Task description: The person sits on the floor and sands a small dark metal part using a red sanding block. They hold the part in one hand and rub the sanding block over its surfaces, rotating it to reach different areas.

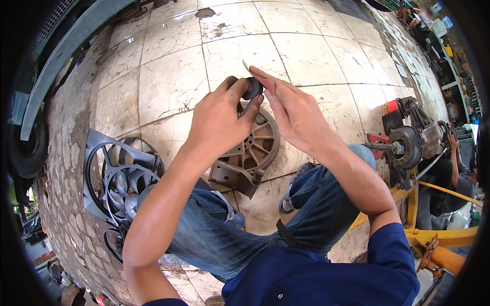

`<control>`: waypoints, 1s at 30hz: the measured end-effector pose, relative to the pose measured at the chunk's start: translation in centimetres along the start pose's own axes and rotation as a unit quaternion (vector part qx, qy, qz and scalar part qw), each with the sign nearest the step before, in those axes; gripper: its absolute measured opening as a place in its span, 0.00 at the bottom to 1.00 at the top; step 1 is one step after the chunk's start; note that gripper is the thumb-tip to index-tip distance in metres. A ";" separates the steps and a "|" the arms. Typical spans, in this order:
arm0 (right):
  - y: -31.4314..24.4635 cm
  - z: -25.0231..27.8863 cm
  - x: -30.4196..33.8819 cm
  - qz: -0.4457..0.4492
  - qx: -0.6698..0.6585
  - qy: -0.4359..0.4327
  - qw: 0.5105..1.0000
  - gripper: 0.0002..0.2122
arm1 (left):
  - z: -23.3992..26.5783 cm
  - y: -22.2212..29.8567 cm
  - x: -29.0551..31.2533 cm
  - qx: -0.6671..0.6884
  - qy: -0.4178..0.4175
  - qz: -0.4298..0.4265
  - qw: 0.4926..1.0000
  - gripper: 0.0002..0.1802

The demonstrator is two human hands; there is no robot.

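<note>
Between the fingers of my left hand (217, 118) is a small round black part (252, 88), its exact kind unclear. My right hand (298, 113) grips a folded piece of sandpaper (264, 81), reddish on one face, right beside the black part. Whether the paper touches the part I cannot tell. Below both hands a toothed flywheel (265, 140) lies on the tiled floor, partly hidden by my left hand and wrist. A dirty metal bracket-like piece (232, 176) sits at its near edge, between my feet.
A radiator fan with its shroud (97, 176) lies to my left. On the right, a brake drum assembly (406, 148) stands near a yellow metal frame (434, 238). Another person (454, 178) is at work beyond it. A vehicle tyre (30, 145) is at the far left.
</note>
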State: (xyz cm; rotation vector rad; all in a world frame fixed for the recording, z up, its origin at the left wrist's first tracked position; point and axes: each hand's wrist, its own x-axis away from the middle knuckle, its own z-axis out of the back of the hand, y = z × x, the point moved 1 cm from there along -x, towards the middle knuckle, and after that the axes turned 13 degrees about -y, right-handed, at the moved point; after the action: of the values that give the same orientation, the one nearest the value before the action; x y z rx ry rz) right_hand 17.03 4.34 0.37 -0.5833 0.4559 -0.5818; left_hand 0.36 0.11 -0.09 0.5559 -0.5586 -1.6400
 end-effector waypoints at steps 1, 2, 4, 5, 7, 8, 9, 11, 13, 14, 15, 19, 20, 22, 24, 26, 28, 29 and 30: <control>-0.1 0.0 0.0 -0.004 -0.004 0.001 1.000 0.21 | 0.0 -0.2 -0.1 0.014 -0.010 0.018 1.000 0.18; 0.0 0.1 -0.3 0.001 0.003 0.001 1.000 0.20 | 0.1 -0.4 -0.6 0.029 -0.018 0.034 0.999 0.19; 0.1 0.2 -0.7 0.010 0.016 0.000 1.000 0.20 | 0.0 -0.9 -1.1 0.044 -0.022 0.045 0.998 0.19; 0.1 0.2 -0.7 0.006 0.013 -0.004 1.000 0.20 | -0.3 -1.1 -1.1 0.046 -0.019 0.040 0.998 0.19; 0.0 0.3 -0.6 -0.003 0.008 -0.013 1.000 0.20 | -0.5 -1.0 -0.9 0.043 -0.014 0.018 0.999 0.19; 0.1 0.3 -0.6 -0.002 0.001 -0.012 1.000 0.19 | -0.6 -0.7 -0.6 0.040 -0.014 0.000 0.999 0.19; 0.2 0.3 -0.6 -0.001 -0.007 -0.010 1.000 0.19 | -0.6 -0.4 -0.5 0.036 -0.014 -0.018 0.999 0.19; 0.1 0.3 -0.6 0.000 -0.009 -0.009 1.000 0.19 | -0.3 -0.3 -0.5 0.014 -0.012 -0.007 1.000 0.17; -0.3 0.3 -0.6 -0.001 0.001 -0.010 1.000 0.19 | 0.1 -0.5 -0.6 0.014 -0.017 0.018 1.000 0.16; -0.3 0.4 -0.6 0.003 0.002 -0.012 1.000 0.19 | 0.2 -0.6 -0.8 0.027 -0.025 0.035 0.999 0.16; -0.3 0.4 -0.5 0.007 0.003 -0.013 1.000 0.19 | 0.2 -0.7 -0.9 0.040 -0.032 0.051 0.997 0.16; 0.1 0.5 -0.4 0.011 -0.005 -0.022 1.000 0.19 | -0.6 -0.3 -0.2 0.002 -0.018 -0.010 1.000 0.16; 0.0 0.4 -0.5 0.010 -0.004 -0.020 1.000 0.19 | -0.2 -0.1 -0.4 0.017 -0.033 0.006 0.999 0.17; -0.1 0.3 -0.5 0.008 -0.003 -0.015 1.000 0.19 | 0.0 -0.8 -1.0 0.037 -0.032 0.036 0.998 0.18; -0.2 0.3 -0.5 0.024 0.007 -0.007 1.000 0.19 | 0.3 -0.9 -1.1 0.052 -0.033 0.059 0.996 0.19; -0.2 0.4 -0.5 0.018 -0.005 -0.011 1.000 0.19 | 0.1 -0.8 -0.6 0.046 -0.021 0.015 0.999 0.18; 0.0 0.5 -0.5 -0.011 -0.039 -0.026 0.999 0.18 | -0.1 -0.6 -0.4 0.029 -0.007 -0.015 0.999 0.19; 0.0 0.5 -0.5 -0.004 -0.043 -0.011 0.999 0.18 | -0.1 -0.4 -0.4 0.015 0.000 -0.023 1.000 0.19; 0.0 0.3 -0.5 0.002 -0.047 0.003 0.999 0.18 | -0.1 -0.3 -0.4 0.002 0.008 -0.030 1.000 0.19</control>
State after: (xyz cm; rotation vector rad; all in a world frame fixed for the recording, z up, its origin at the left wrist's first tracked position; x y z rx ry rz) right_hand 16.78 4.79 0.73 -0.6708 0.4931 -0.5601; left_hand 0.24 0.49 -0.32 0.5927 -0.5386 -1.6906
